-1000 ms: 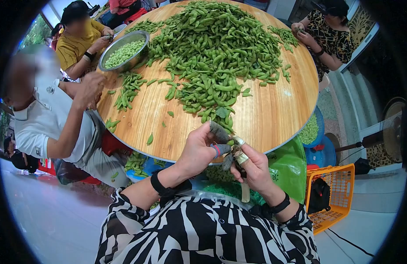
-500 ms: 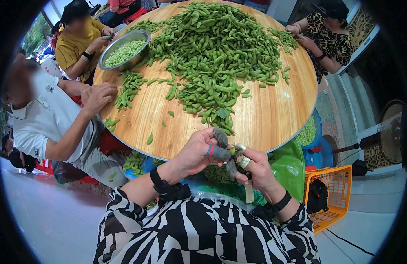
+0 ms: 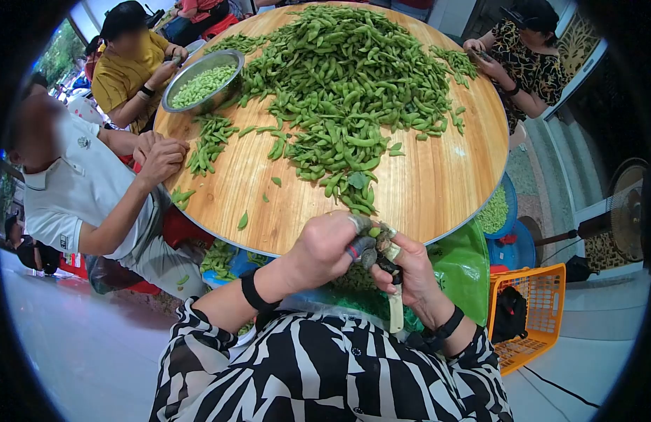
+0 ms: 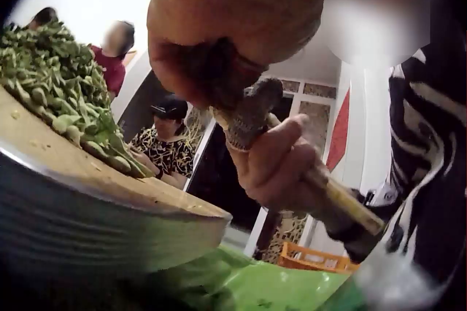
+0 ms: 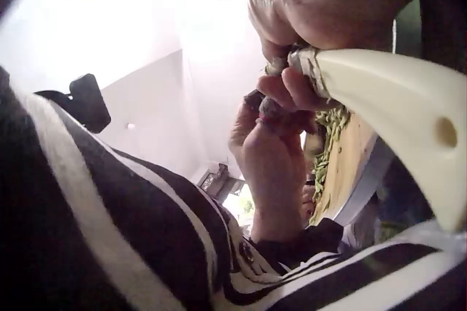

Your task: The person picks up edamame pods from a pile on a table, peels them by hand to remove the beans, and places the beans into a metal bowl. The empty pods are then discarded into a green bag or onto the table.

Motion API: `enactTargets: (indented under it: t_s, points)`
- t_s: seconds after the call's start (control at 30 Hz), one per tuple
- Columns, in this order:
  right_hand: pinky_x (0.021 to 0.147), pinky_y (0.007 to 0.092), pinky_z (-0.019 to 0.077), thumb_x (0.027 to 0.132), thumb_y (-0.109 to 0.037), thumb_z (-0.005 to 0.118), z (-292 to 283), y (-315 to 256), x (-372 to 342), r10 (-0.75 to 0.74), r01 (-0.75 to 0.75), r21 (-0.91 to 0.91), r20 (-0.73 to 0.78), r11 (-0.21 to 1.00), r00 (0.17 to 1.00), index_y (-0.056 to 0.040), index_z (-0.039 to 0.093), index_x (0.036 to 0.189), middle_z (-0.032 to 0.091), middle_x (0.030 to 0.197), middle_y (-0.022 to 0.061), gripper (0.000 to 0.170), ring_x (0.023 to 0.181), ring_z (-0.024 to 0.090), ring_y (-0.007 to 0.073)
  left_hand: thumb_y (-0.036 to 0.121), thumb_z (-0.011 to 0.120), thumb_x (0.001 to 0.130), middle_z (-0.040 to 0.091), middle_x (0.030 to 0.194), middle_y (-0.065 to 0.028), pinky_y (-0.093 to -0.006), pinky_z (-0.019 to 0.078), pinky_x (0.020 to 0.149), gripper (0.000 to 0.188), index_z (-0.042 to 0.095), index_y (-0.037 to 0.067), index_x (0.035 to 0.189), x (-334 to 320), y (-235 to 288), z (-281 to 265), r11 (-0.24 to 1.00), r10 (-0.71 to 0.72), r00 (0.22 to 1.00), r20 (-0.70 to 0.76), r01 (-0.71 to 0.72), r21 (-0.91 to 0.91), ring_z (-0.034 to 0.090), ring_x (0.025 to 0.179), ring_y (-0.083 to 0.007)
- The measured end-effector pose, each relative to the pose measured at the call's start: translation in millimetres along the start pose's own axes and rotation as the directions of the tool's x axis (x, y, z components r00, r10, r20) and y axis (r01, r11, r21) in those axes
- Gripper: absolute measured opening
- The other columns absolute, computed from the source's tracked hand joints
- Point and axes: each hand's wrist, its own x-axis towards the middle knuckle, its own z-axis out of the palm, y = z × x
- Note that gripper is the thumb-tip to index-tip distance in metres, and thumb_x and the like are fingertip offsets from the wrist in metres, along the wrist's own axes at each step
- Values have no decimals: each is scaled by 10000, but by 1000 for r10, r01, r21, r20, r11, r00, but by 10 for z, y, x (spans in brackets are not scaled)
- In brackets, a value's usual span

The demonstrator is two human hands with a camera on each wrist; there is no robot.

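Left hand: curls inward, grasping a green pod by the look of it; wears grey fingertip covers, with a red band round one.
Right hand: grips a tool with a cream handle; touches the left hand's fingertips.
Green pod: sits where both hands meet, in front of the near table edge; shows only a small bright end, too covered to judge whether split.
Cream handle: juts down below the right hand; in the right wrist view, curves and has a hole near the end. Working end: hidden by fingers.
Change: now has the left hand rolled knuckles-up, compared with half a second ago; seems to mean a fresh angle on the same pod, not a release.
Heap of pods: covers the middle and far side of the round wooden table, trailing towards the hands.
Steel bowl: holds shelled beans, at the table's left side.
Right of the table: blue basin, orange crate and green bag, all lower down.
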Motion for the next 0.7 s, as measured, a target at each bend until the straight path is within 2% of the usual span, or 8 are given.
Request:
enactTargets:
  t_s: [0.03, 0.17, 0.23, 0.37, 0.43, 0.57, 0.63, 0.7]
  points:
    - [373, 200, 346, 927, -143, 551, 28, -19, -3, -26, 25, -56, -28, 998, 999, -43, 499, 1270, 560, 732, 89, 361, 469, 437, 105, -2, 670, 737, 608, 780, -149, -317, 483, 560, 232, 620, 8, 962, 25, -12, -10, 986, -47, 999, -23, 43, -162, 620, 667, -275]
    - [380, 206, 346, 919, -119, 548, 14, -61, 19, -82, 79, -155, -12, 985, 997, -10, 534, 1213, 562, 715, 90, 314, 463, 453, 106, 37, 650, 812, 635, 732, -103, -256, 458, 532, 151, 633, 4, 959, 48, -44, 28, 894, -222, 975, -7, 200, -400, 616, 620, -169]
    - [382, 210, 348, 917, -115, 548, 65, -90, 10, -158, 132, -313, -60, 941, 986, 16, 560, 1168, 562, 692, 83, 284, 458, 468, 103, 95, 626, 874, 634, 710, -40, -217, 423, 506, 127, 643, 6, 962, 71, -3, -21, 513, -540, 794, 279, 573, -639, 566, 594, -77]
    - [396, 196, 367, 928, -43, 496, -49, -121, -13, -131, 125, -357, 6, 926, 991, 13, 552, 1233, 618, 824, 90, 315, 529, 529, 93, 121, 595, 904, 617, 711, 2, -201, 400, 490, 119, 645, 22, 948, 53, -36, -12, 351, -558, 743, 370, 615, -706, 530, 591, -38]
    - [432, 204, 360, 909, -56, 522, -73, -133, -29, -216, 162, -664, 1, 730, 976, 32, 579, 1131, 589, 753, 49, 246, 510, 488, 71, 116, 627, 890, 616, 708, -9, -187, 410, 480, 85, 650, 40, 921, 61, -43, -15, 218, -624, 628, 465, 711, -668, 531, 561, -48]
    - [487, 197, 382, 884, -18, 545, -19, -14, -16, -467, 317, -783, 38, 535, 884, 27, 587, 1111, 592, 773, 26, 236, 565, 496, 51, 95, 631, 877, 619, 714, -5, -215, 433, 506, 81, 641, 21, 908, -16, -32, 91, 377, -646, 673, 361, 692, -616, 539, 583, -66]
    - [612, 263, 448, 832, -60, 634, 26, -31, -1, -554, 341, -887, 121, 312, 824, 27, 591, 1047, 616, 784, 90, 235, 629, 541, 151, 75, 629, 866, 623, 712, -13, -250, 456, 548, 82, 627, -1, 896, -66, -31, 158, 612, -569, 794, 214, 583, -535, 553, 615, -96]
    - [595, 301, 452, 812, -53, 648, 4, -30, 19, -570, 350, -899, 148, 264, 808, 25, 589, 995, 589, 759, 134, 208, 624, 556, 215, 73, 615, 859, 622, 706, -44, -284, 464, 583, 95, 616, -15, 896, -92, 25, 136, 698, -530, 829, 179, 547, -462, 561, 643, -123]
